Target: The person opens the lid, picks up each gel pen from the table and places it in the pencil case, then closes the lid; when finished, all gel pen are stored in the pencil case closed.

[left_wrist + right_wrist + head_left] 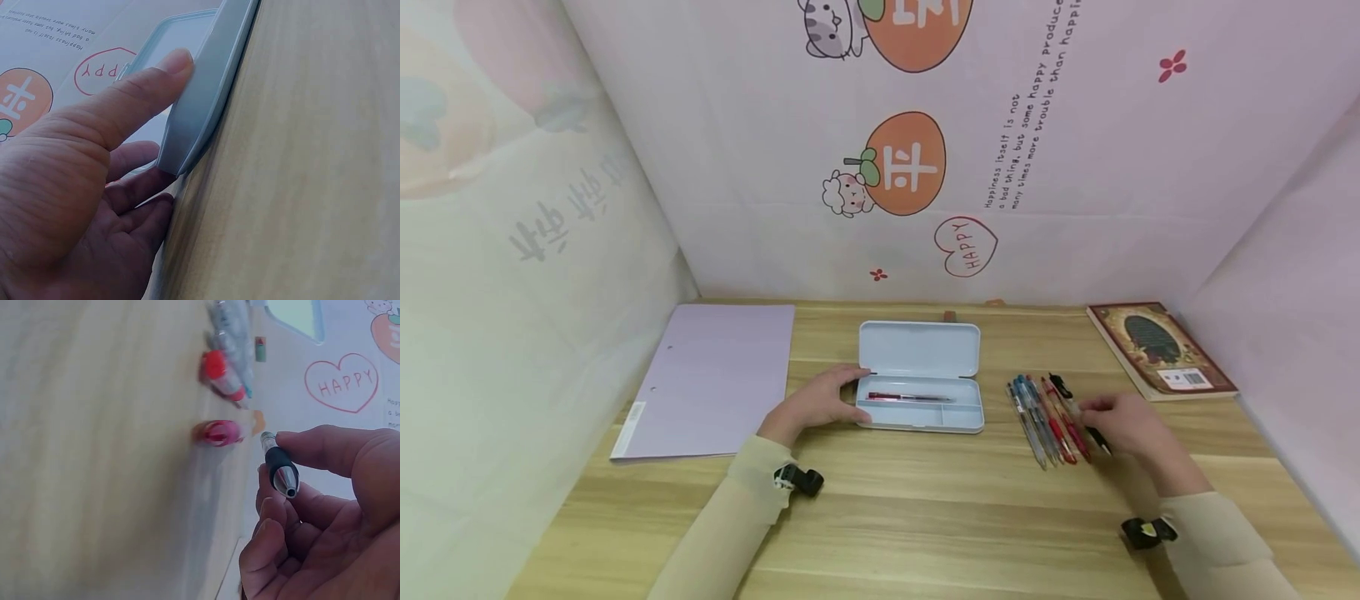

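My right hand (pixel 1123 425) pinches a black pen (pixel 282 464); my left hand (pixel 820 400) grips the open pencil case (pixel 917 348).
I judge this step to be picking up the pen; the next move seems to call for a firm pinch and clear passage over the loose pens (pixel 1057 429) just left of my right hand, towards the case beyond. Between thumb and fingers, the pen shows a dark grip and silvery conical tip. A red pen (pixel 887 397) lies inside the case, right of my left hand.

Place: screened-off study space, home or office unclear | printed white sheets (pixel 775 167) on three sides | wood-grain counter (pixel 925 517) | lilac folder (pixel 722 375), pencil case (pixel 917 348), pens (pixel 1037 421), book (pixel 1153 342)
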`<move>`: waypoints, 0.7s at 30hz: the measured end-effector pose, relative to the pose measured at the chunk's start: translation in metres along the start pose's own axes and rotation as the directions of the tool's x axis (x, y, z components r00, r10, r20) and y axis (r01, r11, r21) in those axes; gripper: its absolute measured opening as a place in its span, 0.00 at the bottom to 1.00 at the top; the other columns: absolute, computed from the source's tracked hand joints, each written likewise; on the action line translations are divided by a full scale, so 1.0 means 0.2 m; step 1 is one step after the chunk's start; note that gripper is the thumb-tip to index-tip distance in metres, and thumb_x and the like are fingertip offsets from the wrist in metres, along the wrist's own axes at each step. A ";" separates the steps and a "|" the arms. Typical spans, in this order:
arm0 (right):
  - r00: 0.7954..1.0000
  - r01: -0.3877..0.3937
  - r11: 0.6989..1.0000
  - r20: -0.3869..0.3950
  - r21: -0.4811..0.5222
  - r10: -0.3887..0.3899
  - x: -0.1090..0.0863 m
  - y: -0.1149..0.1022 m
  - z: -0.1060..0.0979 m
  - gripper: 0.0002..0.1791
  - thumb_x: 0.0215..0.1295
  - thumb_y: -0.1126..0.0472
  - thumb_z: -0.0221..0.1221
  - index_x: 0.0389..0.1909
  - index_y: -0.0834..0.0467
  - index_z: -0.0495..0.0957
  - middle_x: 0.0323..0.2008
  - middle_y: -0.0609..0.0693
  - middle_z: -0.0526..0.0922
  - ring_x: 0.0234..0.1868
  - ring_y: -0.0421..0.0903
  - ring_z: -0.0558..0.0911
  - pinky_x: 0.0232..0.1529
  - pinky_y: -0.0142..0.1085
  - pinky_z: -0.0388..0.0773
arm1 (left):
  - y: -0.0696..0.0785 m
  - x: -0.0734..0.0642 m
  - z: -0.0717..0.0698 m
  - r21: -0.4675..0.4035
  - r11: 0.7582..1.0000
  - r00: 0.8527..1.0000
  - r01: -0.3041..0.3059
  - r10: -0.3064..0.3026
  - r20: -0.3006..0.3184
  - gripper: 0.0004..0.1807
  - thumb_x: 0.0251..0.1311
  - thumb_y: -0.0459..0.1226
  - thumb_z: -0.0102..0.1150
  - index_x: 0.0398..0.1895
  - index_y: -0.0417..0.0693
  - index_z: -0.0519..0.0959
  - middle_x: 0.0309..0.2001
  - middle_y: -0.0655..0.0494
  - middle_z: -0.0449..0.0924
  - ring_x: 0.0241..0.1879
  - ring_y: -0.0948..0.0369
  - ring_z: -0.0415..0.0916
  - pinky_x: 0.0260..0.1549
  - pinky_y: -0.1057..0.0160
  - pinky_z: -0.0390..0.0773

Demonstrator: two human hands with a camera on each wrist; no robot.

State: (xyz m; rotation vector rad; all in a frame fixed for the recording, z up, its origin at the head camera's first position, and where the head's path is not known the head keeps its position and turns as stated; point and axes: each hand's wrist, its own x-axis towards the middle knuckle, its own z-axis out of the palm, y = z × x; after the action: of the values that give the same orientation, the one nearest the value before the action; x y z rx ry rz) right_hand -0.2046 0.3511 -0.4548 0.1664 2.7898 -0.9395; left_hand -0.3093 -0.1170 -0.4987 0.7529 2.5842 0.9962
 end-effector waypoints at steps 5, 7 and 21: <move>0.999 0.047 0.999 -0.006 -0.010 -0.047 0.00 -0.07 0.01 0.24 0.69 0.50 0.58 0.53 0.68 0.79 0.51 0.68 0.79 0.51 0.64 0.77 0.45 0.53 0.76 | -0.01 0.00 -0.01 -0.004 1.000 1.000 -0.002 0.002 -0.002 0.51 0.43 0.60 0.75 0.72 0.56 0.66 0.73 0.49 0.59 0.72 0.50 0.54 0.68 0.48 0.56; 0.997 0.076 0.996 -0.020 -0.035 -0.077 0.00 -0.10 0.02 0.22 0.68 0.50 0.59 0.51 0.65 0.81 0.48 0.63 0.82 0.48 0.58 0.79 0.42 0.50 0.77 | -0.01 0.00 0.00 -0.001 1.000 1.000 -0.006 0.006 -0.003 0.51 0.43 0.60 0.74 0.72 0.56 0.66 0.73 0.50 0.59 0.72 0.50 0.55 0.68 0.48 0.56; 0.983 0.182 0.983 0.028 -0.033 -0.182 0.07 -0.35 0.18 0.17 0.67 0.55 0.60 0.49 0.62 0.82 0.39 0.52 0.82 0.36 0.46 0.77 0.34 0.40 0.74 | -0.02 0.01 0.00 0.014 1.000 1.000 0.010 -0.010 -0.003 0.50 0.44 0.59 0.74 0.72 0.57 0.66 0.73 0.50 0.59 0.72 0.51 0.54 0.68 0.49 0.56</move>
State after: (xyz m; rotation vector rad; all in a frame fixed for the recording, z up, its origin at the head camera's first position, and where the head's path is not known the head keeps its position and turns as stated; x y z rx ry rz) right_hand -0.2257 0.2740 -0.4446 -0.1072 2.8329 -0.9237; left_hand -0.3114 -0.1182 -0.5022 0.7419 2.5976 0.9786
